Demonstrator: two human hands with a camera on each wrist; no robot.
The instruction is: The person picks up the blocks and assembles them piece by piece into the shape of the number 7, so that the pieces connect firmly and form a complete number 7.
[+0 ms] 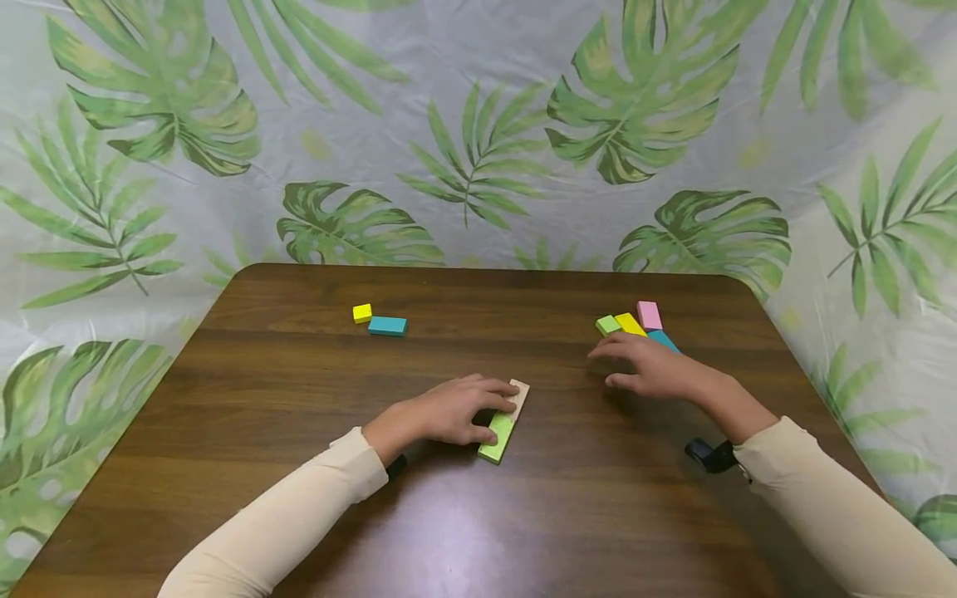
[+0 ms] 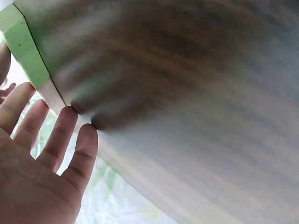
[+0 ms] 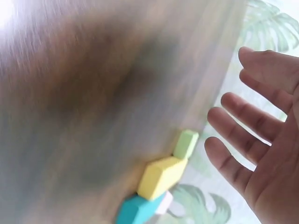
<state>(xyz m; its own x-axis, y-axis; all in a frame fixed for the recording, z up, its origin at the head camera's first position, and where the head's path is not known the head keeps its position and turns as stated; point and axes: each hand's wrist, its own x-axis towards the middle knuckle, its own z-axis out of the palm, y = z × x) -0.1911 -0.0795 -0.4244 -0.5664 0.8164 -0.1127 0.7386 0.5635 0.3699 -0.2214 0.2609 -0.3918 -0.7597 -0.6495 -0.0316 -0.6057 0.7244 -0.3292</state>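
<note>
My left hand (image 1: 452,410) lies over a light green block (image 1: 493,446) and a plain wooden block (image 1: 521,389), which sit end to end in one line on the table. Its thumb touches the green block, while the fingertips rest at the wooden one, fingers spread and only slightly bent. Nothing is held by my right hand (image 1: 652,365), which hovers with loosely extended fingers just in front of a cluster of blocks. That cluster has a small green block (image 3: 186,143), a yellow block (image 3: 161,177), a teal block (image 3: 138,208) and a pink block (image 1: 649,316); the hand partly hides the teal one in the head view.
Toward the back left of the brown table (image 1: 284,399) lie a small yellow block (image 1: 362,313) and a teal block (image 1: 387,326), close together. A leaf-patterned sheet (image 1: 493,108) hangs behind the table's far edge.
</note>
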